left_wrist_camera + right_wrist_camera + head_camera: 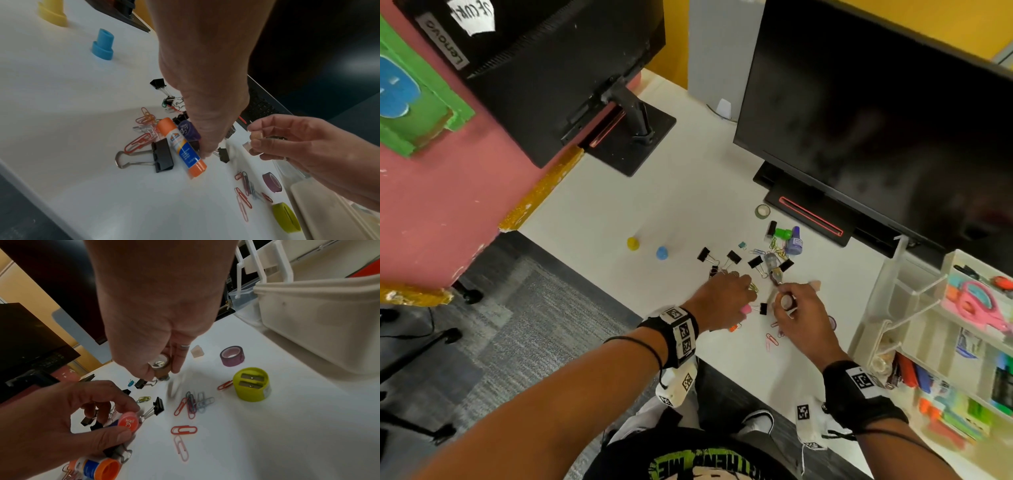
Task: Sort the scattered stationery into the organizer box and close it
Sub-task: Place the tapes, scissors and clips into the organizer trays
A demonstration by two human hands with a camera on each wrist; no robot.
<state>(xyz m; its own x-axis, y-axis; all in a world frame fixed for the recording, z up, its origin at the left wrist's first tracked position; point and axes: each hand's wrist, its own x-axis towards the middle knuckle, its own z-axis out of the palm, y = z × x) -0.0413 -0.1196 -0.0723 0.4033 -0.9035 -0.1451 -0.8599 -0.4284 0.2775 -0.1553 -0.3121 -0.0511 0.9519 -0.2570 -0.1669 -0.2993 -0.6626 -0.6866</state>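
Note:
My left hand (722, 298) reaches down into the pile of stationery on the white desk (654, 205) and pinches a small round stamp with a pink face (128, 421) between thumb and fingers. An orange-capped glue stick (180, 149) and a large black binder clip (162, 155) lie just beside it. My right hand (791, 308) is close to the right of the left and pinches a small tan tape roll (161, 365) just above the desk. The open organizer box (914, 308) stands at the right with scissors and pens inside.
Coloured paper clips (193, 402), a green double sharpener (252, 384), a purple tape roll (232, 356) and an eraser (197, 351) lie near the box wall (318, 321). Yellow (632, 243) and blue (662, 253) stamps stand to the left. Two monitors (876, 120) stand behind.

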